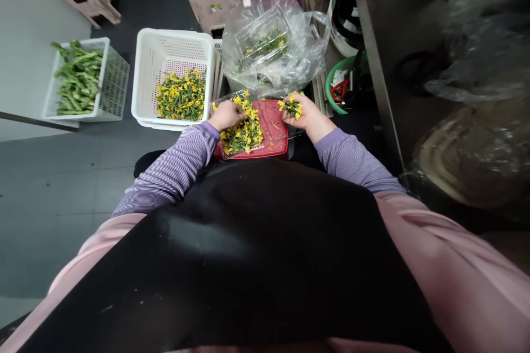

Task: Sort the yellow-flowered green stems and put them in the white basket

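Note:
Yellow flowers with short green stems fill a clear plastic tray (pixel 242 135) on a red lid-like board (pixel 278 140) close to my body. Over the left side of this tray is my left hand (pixel 226 116), its fingers pinched down among the blossoms; what they grip, if anything, is hidden. My right hand (pixel 304 113), at the board's right edge, is curled around a small bunch of yellow flowers (pixel 292 107). Loose stem bits and petals lie on the board between the two hands.
Left of the board stands a white basket (pixel 138 77) partly filled with the same flowers (pixel 182 96). Farther left, another basket (pixel 116 80) holds thick green stalks (pixel 80 80). Beyond the board sits a clear plastic bag (pixel 302 55). A metal-edged counter (pixel 379 66) runs along the right.

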`<state>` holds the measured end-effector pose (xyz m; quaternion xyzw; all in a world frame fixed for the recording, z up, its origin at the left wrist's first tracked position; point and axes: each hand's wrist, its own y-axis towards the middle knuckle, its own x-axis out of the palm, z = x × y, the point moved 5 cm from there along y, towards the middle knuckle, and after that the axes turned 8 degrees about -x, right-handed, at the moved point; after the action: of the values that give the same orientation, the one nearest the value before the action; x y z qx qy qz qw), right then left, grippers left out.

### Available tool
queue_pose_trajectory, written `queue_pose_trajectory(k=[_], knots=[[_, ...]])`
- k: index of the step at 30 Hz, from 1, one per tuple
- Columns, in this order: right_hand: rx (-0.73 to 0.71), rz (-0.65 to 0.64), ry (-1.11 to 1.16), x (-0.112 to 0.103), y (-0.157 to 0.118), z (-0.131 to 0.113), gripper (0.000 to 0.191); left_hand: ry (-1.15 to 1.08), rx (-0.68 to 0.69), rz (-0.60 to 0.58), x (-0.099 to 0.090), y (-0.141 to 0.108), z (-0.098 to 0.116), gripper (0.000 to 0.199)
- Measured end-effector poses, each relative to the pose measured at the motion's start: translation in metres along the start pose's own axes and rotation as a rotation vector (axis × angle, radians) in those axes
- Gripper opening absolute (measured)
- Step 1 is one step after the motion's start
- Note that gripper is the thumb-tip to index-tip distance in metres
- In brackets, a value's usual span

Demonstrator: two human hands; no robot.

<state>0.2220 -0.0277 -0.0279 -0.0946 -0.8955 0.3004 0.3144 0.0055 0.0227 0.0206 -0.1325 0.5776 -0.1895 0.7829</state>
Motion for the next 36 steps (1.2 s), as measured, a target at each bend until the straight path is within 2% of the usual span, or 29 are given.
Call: queue_pose_trajectory(k=[3,5,8,11,15,17,19,21,23,26,29,33,36], knots=[[0.034,0.038,-0.014,0.004,-0.005,0.01,0.006,-0.372,-0.077,-0.073,-0.008,0.007,-0.014,0.021],[0.034,0.046,-0.023,0.009,-0.008,0.015,0.008,-0.556,-0.109,-0.149,-0.009,0.006,-0.015,0.023],[0.009,0.003,-0.09,0.017,-0.014,0.021,0.013,-0.717,-0.13,-0.229,-0.007,-0.001,-0.004,0.025],[-0.026,-0.079,-0.198,0.026,-0.019,0.026,0.014,-0.8,-0.085,-0.3,-0.003,-0.009,0.018,0.027],[-0.114,-0.211,-0.264,0.035,-0.023,0.027,0.017,-0.838,-0.074,-0.367,0.005,-0.014,0.045,0.023],[-0.177,-0.22,-0.282,0.034,-0.023,0.023,0.021,-0.839,-0.086,-0.369,0.006,-0.014,0.054,0.02],[-0.196,-0.205,-0.289,0.031,-0.021,0.019,0.017,-0.863,-0.08,-0.335,0.003,-0.012,0.06,0.017],[-0.154,-0.195,-0.276,0.028,-0.019,0.016,0.008,-0.916,-0.075,-0.278,-0.001,-0.01,0.061,0.016],[-0.109,-0.192,-0.25,0.025,-0.017,0.013,0.008,-0.949,-0.089,-0.24,-0.004,-0.01,0.058,0.017],[-0.109,-0.187,-0.232,0.024,-0.015,0.007,0.013,-0.888,-0.097,-0.353,0.004,-0.015,0.053,0.021],[-0.135,-0.196,-0.222,0.025,-0.016,0.007,0.013,-0.808,-0.043,-0.477,0.013,-0.022,0.053,0.022],[-0.188,-0.184,-0.219,0.026,-0.017,0.009,0.014,-0.772,0.007,-0.4,0.016,-0.026,0.056,0.017],[-0.157,-0.188,-0.195,0.024,-0.017,0.007,0.012,-0.784,0.042,-0.327,0.017,-0.025,0.067,0.016]])
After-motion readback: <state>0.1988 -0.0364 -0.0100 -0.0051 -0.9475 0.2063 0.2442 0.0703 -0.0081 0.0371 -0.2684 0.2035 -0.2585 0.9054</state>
